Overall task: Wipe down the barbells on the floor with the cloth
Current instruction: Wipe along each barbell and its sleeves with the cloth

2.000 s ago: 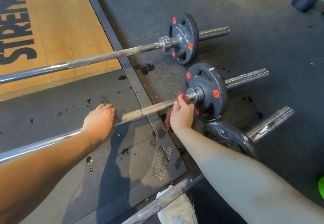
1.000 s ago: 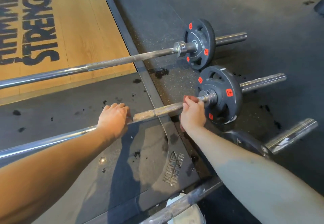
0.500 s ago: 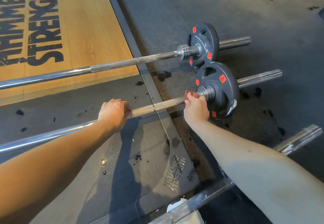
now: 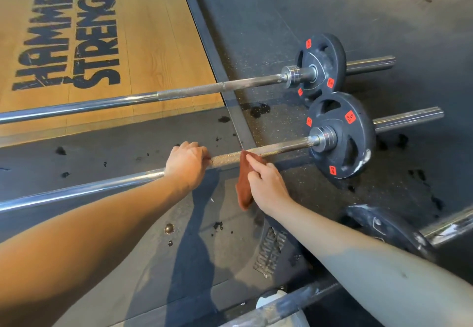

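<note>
Two barbells lie on the gym floor, each with a black plate with orange labels. My left hand [image 4: 188,164] grips the shaft of the nearer barbell [image 4: 279,147] on its knurled part. My right hand [image 4: 266,184] holds a reddish-brown cloth [image 4: 244,186] just below that shaft, to the right of my left hand; the cloth's top edge touches the bar and the rest hangs down. The nearer bar's black plate [image 4: 341,134] stands further right. The far barbell [image 4: 199,88] lies parallel behind it with its own plate [image 4: 321,64].
A third bar [image 4: 450,225] with a dark plate [image 4: 389,229] lies at the lower right. A wooden platform [image 4: 143,32] with black lettering fills the upper left. Dark wet spots mark the rubber floor [image 4: 307,14]. A metal bar [image 4: 294,301] over something white sits at the bottom edge.
My right hand slid the cloth left along the nearer bar, from the collar by the plate to near my left hand. The left hand kept its grip.
</note>
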Available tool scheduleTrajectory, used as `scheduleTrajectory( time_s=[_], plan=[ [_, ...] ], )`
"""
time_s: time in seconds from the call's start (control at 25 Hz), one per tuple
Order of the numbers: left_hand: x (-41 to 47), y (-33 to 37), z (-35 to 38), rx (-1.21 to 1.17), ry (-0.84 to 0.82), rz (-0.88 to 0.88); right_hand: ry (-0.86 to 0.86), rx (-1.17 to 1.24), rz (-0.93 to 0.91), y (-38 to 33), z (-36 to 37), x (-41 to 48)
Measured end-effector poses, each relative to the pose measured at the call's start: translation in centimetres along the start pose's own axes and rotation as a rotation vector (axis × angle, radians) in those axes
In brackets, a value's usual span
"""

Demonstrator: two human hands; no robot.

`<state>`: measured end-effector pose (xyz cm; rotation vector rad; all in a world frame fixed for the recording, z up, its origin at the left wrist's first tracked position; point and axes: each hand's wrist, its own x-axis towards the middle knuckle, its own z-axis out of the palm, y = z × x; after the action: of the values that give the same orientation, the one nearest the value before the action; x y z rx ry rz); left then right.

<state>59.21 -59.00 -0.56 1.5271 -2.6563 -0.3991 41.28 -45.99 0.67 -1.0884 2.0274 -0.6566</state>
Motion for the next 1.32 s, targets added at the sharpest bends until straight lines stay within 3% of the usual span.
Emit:
scheduleTrajectory(
  time_s=[0.24,0.32,0.44,0.56,0.92,1.16,1.32],
  plan=[
    [-3.2,0.4,-1.3,-0.038,-0.016,0.015,-0.154,0.14,0.031,0.1,0.8,-2.8],
    [-6.1,0.7,-1.9,-0.315,-0.126,-0.094,-0.205,0.231,0.05,-1.2,0.3,-3.4],
    [-10.1,1.8,-4.2,-0.935,-0.405,-0.371,-0.297,0.223,0.001,-3.5,-0.6,-4.7],
    [-12.0,2.5,-6.1,-1.086,-0.369,-0.376,-0.412,0.31,-0.049,-6.2,-1.9,-6.6],
    [-16.3,1.4,-8.4,-0.909,-0.259,-0.374,-0.515,0.386,0.135,-7.7,0.6,-10.0],
    [-17.2,0.7,-8.4,-0.798,-0.282,-0.304,-0.38,-0.086,-0.151,-7.4,0.1,-10.3],
    [-16.4,0.7,-8.1,-0.765,-0.284,-0.305,-0.364,-0.163,-0.193,-6.9,-0.3,-10.0]
  ],
)
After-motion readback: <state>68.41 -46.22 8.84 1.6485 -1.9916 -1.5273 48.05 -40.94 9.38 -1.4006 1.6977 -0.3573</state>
